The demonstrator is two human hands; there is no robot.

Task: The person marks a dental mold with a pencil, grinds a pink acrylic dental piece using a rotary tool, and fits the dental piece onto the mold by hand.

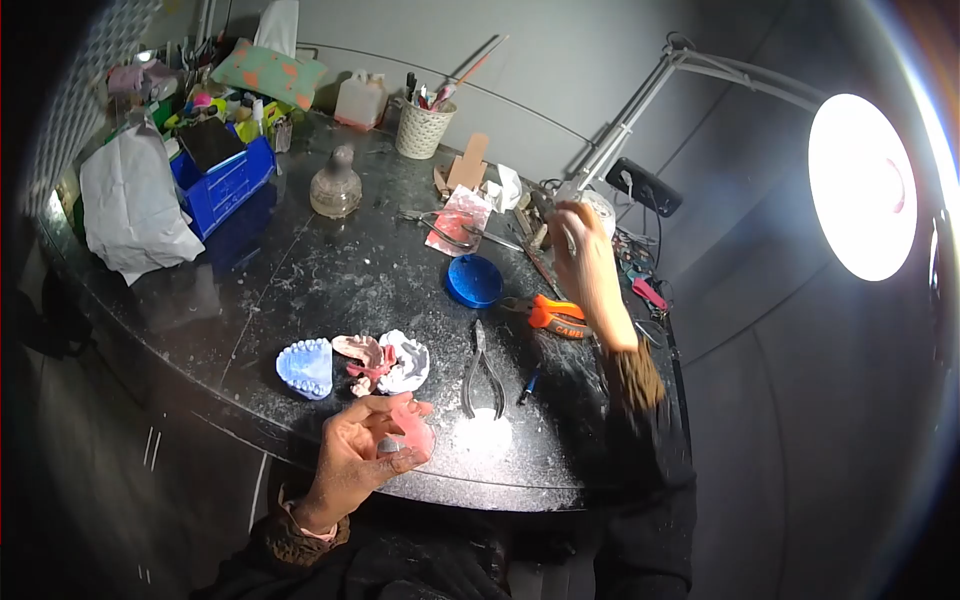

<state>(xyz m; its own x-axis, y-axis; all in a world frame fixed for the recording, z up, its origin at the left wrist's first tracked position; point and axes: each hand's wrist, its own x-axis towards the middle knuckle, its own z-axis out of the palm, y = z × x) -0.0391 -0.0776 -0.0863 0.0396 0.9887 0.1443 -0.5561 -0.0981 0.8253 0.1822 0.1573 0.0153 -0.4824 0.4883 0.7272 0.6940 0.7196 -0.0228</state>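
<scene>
My left hand (365,450) pinches a pink dental plate (413,432) between thumb and fingers above the front edge of the bench. Behind it lie a blue dental cast (305,368), a white cast (405,362) and pinkish denture pieces (365,360). My right hand (583,245) is stretched to the back right, over the tools by the lamp's base. Its fingers are curled together around something dark that I cannot make out. Nearer than this hand are orange-handled pliers (558,317), a blue round lid (474,281) and slim metal pliers (482,375).
A lit lamp (862,188) hangs at the right on a jointed arm. A glass burner bottle (336,187), a white pen cup (425,130) and a blue bin (225,185) stand farther back. A crumpled white bag (135,205) is at the left.
</scene>
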